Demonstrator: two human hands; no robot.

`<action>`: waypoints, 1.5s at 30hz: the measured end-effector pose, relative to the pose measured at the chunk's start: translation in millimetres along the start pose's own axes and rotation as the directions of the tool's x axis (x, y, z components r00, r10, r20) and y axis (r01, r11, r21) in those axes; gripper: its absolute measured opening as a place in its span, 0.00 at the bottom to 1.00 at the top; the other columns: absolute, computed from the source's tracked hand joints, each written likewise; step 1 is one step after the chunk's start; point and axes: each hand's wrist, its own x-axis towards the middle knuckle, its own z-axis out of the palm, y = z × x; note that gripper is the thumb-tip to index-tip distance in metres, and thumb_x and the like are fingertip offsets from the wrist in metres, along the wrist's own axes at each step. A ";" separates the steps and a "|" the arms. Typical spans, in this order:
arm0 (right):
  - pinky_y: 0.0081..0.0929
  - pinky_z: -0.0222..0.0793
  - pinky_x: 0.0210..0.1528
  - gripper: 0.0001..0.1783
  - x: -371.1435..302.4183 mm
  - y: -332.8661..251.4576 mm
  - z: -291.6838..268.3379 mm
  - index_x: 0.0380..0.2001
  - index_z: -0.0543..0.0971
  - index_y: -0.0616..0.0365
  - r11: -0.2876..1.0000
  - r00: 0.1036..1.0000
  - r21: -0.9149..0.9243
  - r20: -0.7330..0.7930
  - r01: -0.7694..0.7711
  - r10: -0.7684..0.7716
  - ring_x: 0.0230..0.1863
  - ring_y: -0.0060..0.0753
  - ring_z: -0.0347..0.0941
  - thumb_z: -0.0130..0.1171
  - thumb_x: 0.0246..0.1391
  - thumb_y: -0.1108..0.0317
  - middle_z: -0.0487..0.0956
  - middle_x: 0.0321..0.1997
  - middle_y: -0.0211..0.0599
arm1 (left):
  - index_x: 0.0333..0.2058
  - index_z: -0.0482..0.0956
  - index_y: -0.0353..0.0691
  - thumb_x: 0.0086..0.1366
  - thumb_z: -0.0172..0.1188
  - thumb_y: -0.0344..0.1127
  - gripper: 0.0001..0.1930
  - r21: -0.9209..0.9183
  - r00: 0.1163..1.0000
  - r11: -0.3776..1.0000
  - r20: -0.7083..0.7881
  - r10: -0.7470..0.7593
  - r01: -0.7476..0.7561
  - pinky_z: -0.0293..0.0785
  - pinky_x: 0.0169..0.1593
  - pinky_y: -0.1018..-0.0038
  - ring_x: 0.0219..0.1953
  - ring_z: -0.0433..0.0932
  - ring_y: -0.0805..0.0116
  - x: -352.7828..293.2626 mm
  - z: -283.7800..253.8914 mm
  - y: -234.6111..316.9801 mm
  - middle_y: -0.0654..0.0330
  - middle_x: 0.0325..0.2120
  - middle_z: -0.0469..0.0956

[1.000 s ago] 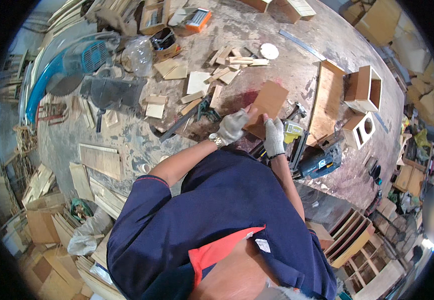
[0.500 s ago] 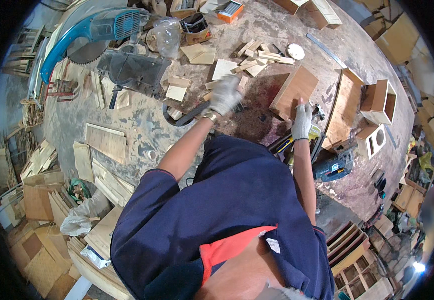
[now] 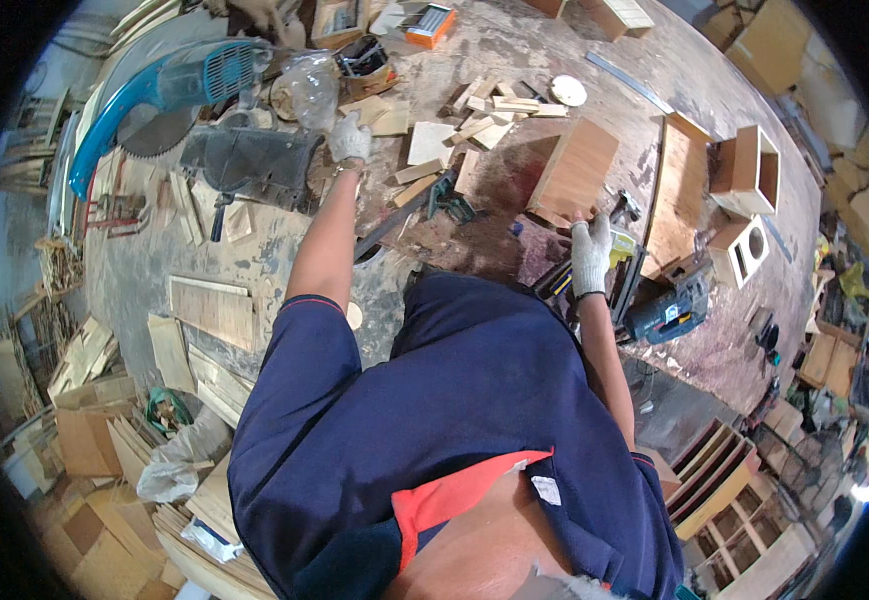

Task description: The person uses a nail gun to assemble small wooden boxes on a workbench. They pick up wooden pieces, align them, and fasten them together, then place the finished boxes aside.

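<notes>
My left hand point(image 3: 351, 138), in a pale work glove, reaches far forward beside the mitre saw point(image 3: 245, 160). It is over the spot where small wood blocks lay, and its fingertips are mostly hidden, so I cannot make out anything in it. My right hand point(image 3: 591, 255), gloved with bare fingertips showing, is at the near edge of a brown wooden box point(image 3: 577, 165), its fingers closed on that edge. Close beside this hand, partly behind it, lies a yellow-green and black nail gun point(image 3: 623, 250). A hammer head point(image 3: 625, 207) shows just beyond.
Several wood offcuts point(image 3: 490, 120) are heaped ahead, near a white disc point(image 3: 569, 90). On the right are a long board point(image 3: 679, 195), an open wooden box point(image 3: 750, 170), a box with a round hole point(image 3: 742, 252) and a blue jigsaw point(image 3: 667, 315). Flat boards point(image 3: 213, 310) lie left.
My left hand has swung forward and left, from beside the dark bar to the wood by the saw. My right hand has drawn back slightly along the box. The view has shifted.
</notes>
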 end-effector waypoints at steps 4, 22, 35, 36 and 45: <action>0.28 0.71 0.35 0.25 -18.4 -4.2 -29.5 0.60 0.74 0.62 0.999 1.000 0.036 -0.026 0.012 -0.011 0.33 0.24 0.72 0.64 0.62 0.68 0.77 0.35 0.35 | 0.46 0.80 0.40 0.65 0.60 0.43 0.16 0.155 0.985 0.973 0.013 0.174 -0.174 0.76 0.46 0.48 0.43 0.81 0.39 -6.2 -2.6 -18.4 0.42 0.37 0.83; 0.24 0.72 0.39 0.17 -56.3 -14.5 -62.9 0.56 0.78 0.61 0.998 0.996 0.037 0.071 0.042 -0.044 0.33 0.22 0.75 0.61 0.65 0.69 0.81 0.35 0.34 | 0.41 0.71 0.41 0.72 0.56 0.34 0.05 -0.831 0.790 -0.196 0.556 -0.259 0.521 0.66 0.24 0.72 0.21 0.68 0.68 -19.4 -31.1 -7.6 0.61 0.22 0.67; 0.48 0.77 0.38 0.19 -65.3 -20.2 -19.3 0.49 0.79 0.53 0.786 0.768 -0.366 0.607 0.499 -0.205 0.37 0.57 0.82 0.65 0.53 0.64 0.83 0.34 0.53 | 0.49 0.82 0.35 0.70 0.54 0.32 0.13 -0.379 0.316 0.121 0.879 0.357 0.917 0.69 0.26 0.79 0.22 0.71 0.75 -212.0 -76.6 190.8 0.65 0.22 0.71; 0.49 0.77 0.38 0.18 -64.8 -15.8 -20.8 0.48 0.79 0.52 0.757 0.776 -0.432 0.612 0.491 -0.155 0.37 0.58 0.82 0.64 0.53 0.65 0.83 0.34 0.54 | 0.50 0.81 0.35 0.73 0.56 0.34 0.13 -0.411 0.333 0.189 0.879 0.343 0.892 0.72 0.29 0.79 0.24 0.74 0.75 -213.2 -70.6 198.4 0.64 0.24 0.74; 0.41 0.75 0.36 0.14 -39.4 16.4 -48.8 0.46 0.80 0.57 0.932 0.964 -0.272 0.174 0.242 -0.199 0.33 0.54 0.81 0.62 0.56 0.71 0.83 0.33 0.52 | 0.66 0.69 0.37 0.70 0.65 0.39 0.30 -0.653 0.756 0.735 0.571 0.319 0.182 0.78 0.39 0.74 0.35 0.80 0.72 -196.0 -44.7 219.5 0.58 0.38 0.81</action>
